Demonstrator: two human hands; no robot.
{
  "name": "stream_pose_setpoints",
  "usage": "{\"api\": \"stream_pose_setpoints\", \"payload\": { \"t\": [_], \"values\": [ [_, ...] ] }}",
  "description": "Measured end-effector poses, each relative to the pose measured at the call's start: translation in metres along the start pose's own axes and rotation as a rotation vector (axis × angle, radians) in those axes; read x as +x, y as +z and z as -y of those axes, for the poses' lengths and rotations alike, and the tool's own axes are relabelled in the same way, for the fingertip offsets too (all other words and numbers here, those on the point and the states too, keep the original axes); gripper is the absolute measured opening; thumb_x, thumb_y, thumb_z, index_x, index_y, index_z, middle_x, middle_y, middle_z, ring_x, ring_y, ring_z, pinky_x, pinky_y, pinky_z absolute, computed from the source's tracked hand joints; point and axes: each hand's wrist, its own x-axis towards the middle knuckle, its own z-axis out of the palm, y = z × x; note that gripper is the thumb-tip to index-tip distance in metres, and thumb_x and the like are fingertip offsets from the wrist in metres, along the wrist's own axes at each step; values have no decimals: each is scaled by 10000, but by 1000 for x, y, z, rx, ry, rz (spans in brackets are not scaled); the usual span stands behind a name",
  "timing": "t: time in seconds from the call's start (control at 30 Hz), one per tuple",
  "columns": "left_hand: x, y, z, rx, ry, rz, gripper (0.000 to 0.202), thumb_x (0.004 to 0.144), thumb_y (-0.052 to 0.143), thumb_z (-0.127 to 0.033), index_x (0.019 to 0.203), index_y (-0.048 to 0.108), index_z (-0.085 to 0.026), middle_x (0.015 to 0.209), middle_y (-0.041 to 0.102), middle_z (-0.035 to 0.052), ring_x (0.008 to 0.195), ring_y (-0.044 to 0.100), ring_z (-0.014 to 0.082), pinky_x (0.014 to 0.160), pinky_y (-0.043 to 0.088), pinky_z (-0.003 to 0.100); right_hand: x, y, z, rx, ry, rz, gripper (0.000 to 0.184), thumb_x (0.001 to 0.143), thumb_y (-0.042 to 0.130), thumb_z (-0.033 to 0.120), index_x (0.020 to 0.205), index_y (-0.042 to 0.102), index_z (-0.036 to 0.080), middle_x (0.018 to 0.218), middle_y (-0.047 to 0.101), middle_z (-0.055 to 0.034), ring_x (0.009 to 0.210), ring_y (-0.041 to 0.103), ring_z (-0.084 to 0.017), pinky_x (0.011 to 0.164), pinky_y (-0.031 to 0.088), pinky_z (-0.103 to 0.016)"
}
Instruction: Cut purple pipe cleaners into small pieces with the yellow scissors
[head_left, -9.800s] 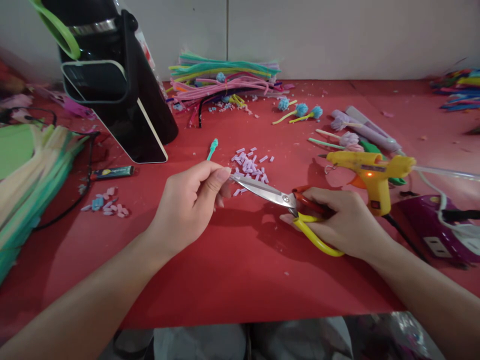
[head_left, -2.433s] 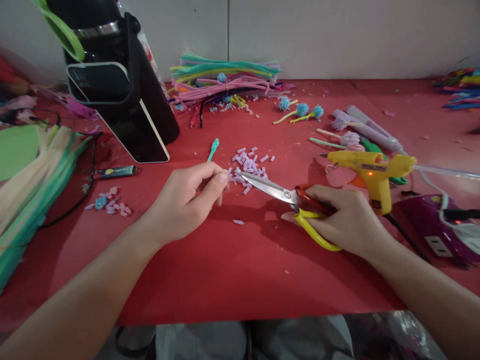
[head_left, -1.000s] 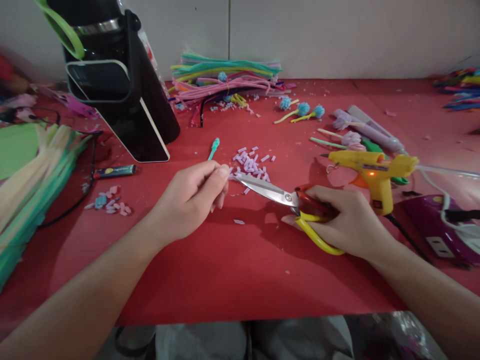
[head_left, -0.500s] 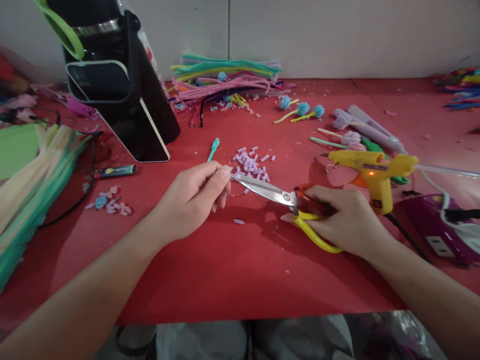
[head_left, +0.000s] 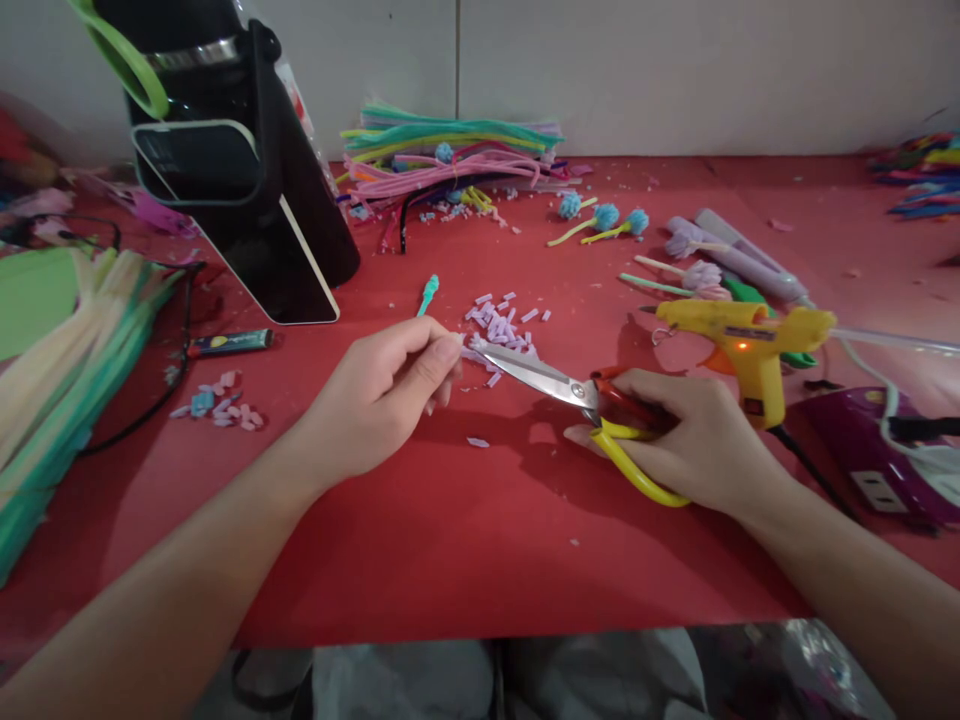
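My right hand (head_left: 679,430) grips scissors (head_left: 536,378) with red and yellow handles, fingers wrapped round them. The blades look nearly closed and point left, their tips just right of my left fingertips. Thumb and fingers of my left hand (head_left: 397,390) are pinched on a small lavender pipe cleaner piece (head_left: 469,352), mostly hidden by the fingers. Beyond the blades lies a pile of short lavender cut pieces (head_left: 504,322). One loose lavender piece (head_left: 478,442) lies nearer me. Past my left hand is a short teal pipe cleaner (head_left: 428,294) with a knobbed end.
A yellow glue gun (head_left: 739,335) with a lit light stands right, near a purple power strip (head_left: 874,450). A black tumbler (head_left: 300,190) stands back left. Pipe cleaner bundles (head_left: 457,150) lie at the back, with blue pompom stems (head_left: 606,218). A lighter (head_left: 232,343) lies left.
The scissors and my right hand have shifted slightly right, so the blade tips sit a little farther from my left fingertips. My left hand has barely moved.
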Motion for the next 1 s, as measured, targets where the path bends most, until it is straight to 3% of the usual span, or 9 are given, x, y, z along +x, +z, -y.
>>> {"api": "stream_pose_setpoints", "payload": {
  "t": [0.3,0.63,1.0],
  "values": [
    [0,-1,0,48,12,-15,305,1020,474,-292,745,565,-198,661,636,-17,600,572,102,592,452,217,1,1,-1,-6,10,17,543,720,734,708,717,630,175,609,421,28,584,319,-124,512,291,-289],
    [0,-1,-2,62,-31,-8,316,1016,464,-323,741,564,-204,676,645,4,617,580,124,599,466,229,2,0,1,-22,-11,-15,532,721,768,661,683,626,150,584,395,36,567,324,-104,497,298,-249],
    [-1,0,-3,5,-67,-13,371,1037,416,-327,706,525,-201,626,604,-7,577,552,113,579,453,233,1,-1,3,-2,26,0,591,683,755,723,686,595,155,606,322,44,581,265,-108,483,239,-262]
  ]
}}
